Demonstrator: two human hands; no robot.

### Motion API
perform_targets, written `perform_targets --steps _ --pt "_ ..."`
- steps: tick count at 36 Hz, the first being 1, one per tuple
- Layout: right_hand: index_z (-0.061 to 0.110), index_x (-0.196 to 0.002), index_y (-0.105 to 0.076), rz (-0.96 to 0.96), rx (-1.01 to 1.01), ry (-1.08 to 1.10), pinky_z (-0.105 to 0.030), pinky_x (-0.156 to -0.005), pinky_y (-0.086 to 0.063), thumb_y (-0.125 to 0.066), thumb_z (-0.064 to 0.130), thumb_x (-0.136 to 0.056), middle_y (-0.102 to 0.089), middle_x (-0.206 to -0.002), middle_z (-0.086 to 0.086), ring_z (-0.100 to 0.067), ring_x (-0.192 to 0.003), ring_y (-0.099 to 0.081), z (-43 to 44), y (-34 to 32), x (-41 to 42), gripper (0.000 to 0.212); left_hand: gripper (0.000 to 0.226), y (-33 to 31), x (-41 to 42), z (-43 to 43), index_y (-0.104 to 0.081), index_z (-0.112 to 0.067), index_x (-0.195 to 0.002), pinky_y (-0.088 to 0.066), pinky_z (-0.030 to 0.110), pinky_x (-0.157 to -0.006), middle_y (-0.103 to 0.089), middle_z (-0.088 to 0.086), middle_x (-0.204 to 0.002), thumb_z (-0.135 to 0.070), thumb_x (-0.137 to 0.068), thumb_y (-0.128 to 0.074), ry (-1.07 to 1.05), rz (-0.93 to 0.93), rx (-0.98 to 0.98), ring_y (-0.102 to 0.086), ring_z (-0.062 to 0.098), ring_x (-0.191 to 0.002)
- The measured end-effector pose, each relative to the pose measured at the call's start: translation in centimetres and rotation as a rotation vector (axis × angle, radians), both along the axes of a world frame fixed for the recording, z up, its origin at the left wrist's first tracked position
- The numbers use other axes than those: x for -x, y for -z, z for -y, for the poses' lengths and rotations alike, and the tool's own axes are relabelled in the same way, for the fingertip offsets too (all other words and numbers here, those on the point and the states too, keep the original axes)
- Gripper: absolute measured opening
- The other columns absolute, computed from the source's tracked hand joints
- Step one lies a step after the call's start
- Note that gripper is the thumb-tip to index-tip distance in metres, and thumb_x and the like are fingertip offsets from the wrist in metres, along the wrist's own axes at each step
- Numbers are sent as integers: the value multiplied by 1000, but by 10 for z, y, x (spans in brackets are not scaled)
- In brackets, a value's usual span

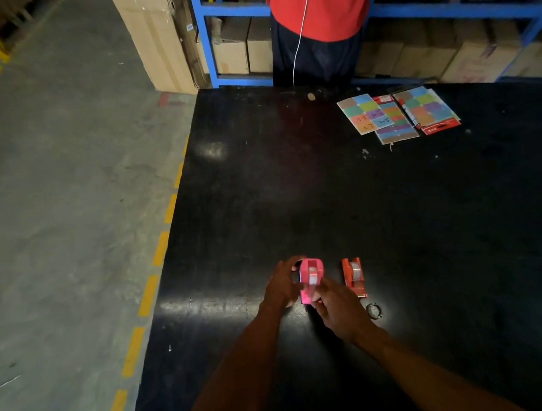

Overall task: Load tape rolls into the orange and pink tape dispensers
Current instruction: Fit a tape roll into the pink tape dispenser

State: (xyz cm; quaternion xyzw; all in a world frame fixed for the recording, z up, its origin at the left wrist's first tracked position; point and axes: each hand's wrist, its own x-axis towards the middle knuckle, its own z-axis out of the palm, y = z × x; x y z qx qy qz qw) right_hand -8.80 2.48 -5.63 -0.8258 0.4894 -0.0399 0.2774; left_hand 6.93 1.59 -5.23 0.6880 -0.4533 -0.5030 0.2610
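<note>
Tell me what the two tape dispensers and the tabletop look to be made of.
Pink dispenser and orange dispenser: likely moulded plastic, going by uniform bright colour and smooth faces. Tabletop: black, semi-gloss, mirroring overhead light; possibly laminate or painted board, unclear.

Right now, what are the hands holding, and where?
The pink tape dispenser: the left hand grips its far left side, the right hand pinches its near end.
</note>
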Motion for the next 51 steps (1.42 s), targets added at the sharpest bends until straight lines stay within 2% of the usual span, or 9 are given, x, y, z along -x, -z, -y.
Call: perform_targets --steps 11,22,28,32,38,43,45,49,51 --pt "14 -100 -63 -80 47 14 -29 -87 -46 -50 13 -96 -61 -110 -3 -17 -100 -58 -6 3 -6 14 67 0 2 -1 -52 -11 -133 -49 43 -104 -53 17 -131 -3 -73 -81 18 21 28 -54 28 -122" --pt "19 -113 -67 -173 65 -9 -34 -98 -44 -48 20 -98 -61 -124 -1 -18 -112 -57 -12 8 -4 24 62 4 3 -1 -52 -12 -134 -47 37 -103 -53 16 -132 -1 -78 -76 46 67 25 -54 28 -123" --pt "22 -115 -65 -162 51 -14 -35 -97 -46 -45 22 -100 -57 -131 -1 -18 -114 -55 -22 9 0 25 62 1 5 -3 -50 -14 -137 -42 25 -101 -53 14 -136 -6 -81 -74 34 88 3 -53 28 -126" --pt "24 -117 -61 -108 60 -34 -35 -93 -49 -46 26 -97 -57 -126 0 -18 -110 -57 -28 6 8 25 67 -8 6 1 -41 -19 -146 -40 44 -113 -52 14 -143 -20 -86 -72 143 181 -52 -50 29 -132" --pt "22 -110 -66 -97 89 -36 -31 -88 -48 -43 29 -96 -63 -118 -1 -18 -103 -61 -32 -1 27 28 73 -21 7 0 -15 -17 -154 -35 40 -115 -39 20 -150 -14 -95 -58 246 267 -54 -42 31 -137" --pt "24 -97 -67 -171 93 90 -34 -94 -47 -48 32 -95 -69 -104 3 -17 -95 -65 -40 -9 55 21 54 -29 16 -18 -43 -12 -140 -47 44 -102 -52 15 -134 -20 -91 -62 137 368 127 -57 32 -120" --pt "23 -97 -69 -192 110 156 -35 -85 -51 -49 31 -94 -70 -101 2 -20 -90 -66 -44 -11 72 21 36 -29 24 -30 -52 -15 -129 -50 42 -97 -59 11 -125 -22 -94 -57 112 402 202 -62 29 -111" --pt "17 -84 -69 -150 190 318 -36 -70 -51 -59 26 -89 -68 -87 -5 -25 -77 -67 -48 -7 104 14 18 -19 43 -59 -56 -27 -112 -52 32 -85 -67 1 -111 -29 -95 -52 100 421 279 -66 22 -97" --pt "17 -90 -66 -153 178 366 -34 -70 -51 -61 27 -90 -64 -93 -5 -22 -78 -65 -47 -2 115 12 19 -11 54 -75 -52 -31 -111 -55 32 -80 -69 -1 -105 -35 -93 -54 117 418 250 -68 21 -91"
